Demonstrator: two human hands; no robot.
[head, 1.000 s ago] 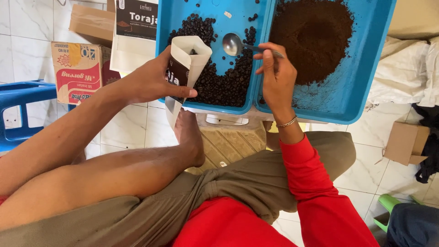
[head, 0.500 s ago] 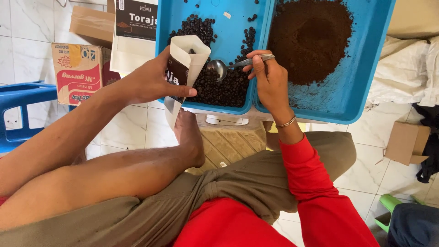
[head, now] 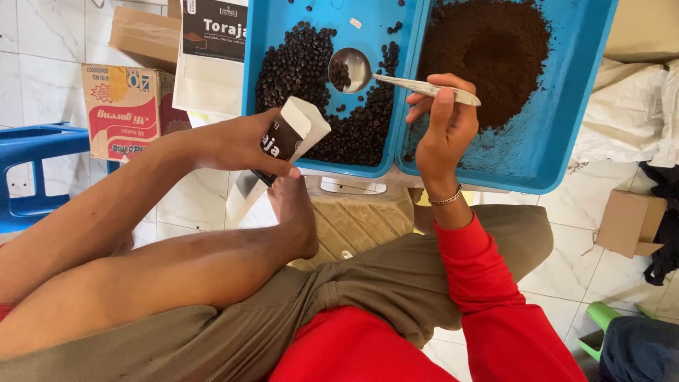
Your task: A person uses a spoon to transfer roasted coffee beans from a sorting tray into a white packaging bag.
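1. Head view: right hand (head: 444, 134) grips the metal spoon (head: 396, 78) by its handle. A second ago the bowl sat near the pouch mouth; half a second ago it was lower, by the pouch; now it is back out over the heap of coffee beans (head: 318, 99) with only a few beans in it.
2. Reads as one scoop finished and the spoon gone back for more beans; filling looks part done, though the pouch's inside is not visible.
3. Left hand (head: 240, 145) is clenched round the small paper pouch (head: 290, 134), mouth open and tilted toward the tray. It has barely moved across the three frames and sits at the near edge of the left tray.
4. Surface: two blue trays side by side, left tray (head: 258, 71) with whole beans, right tray (head: 573, 106) with ground coffee (head: 488, 56). They rest on a low stand, mostly hidden.
5. Room: white tiled floor (head: 42, 42), cardboard box (head: 124, 106) and a bigger coffee bag (head: 212, 49) at left, blue stool (head: 32, 170) at far left, small brown box (head: 633, 223) at right. Person sits cross-legged, bare foot (head: 293, 212) under the tray edge.
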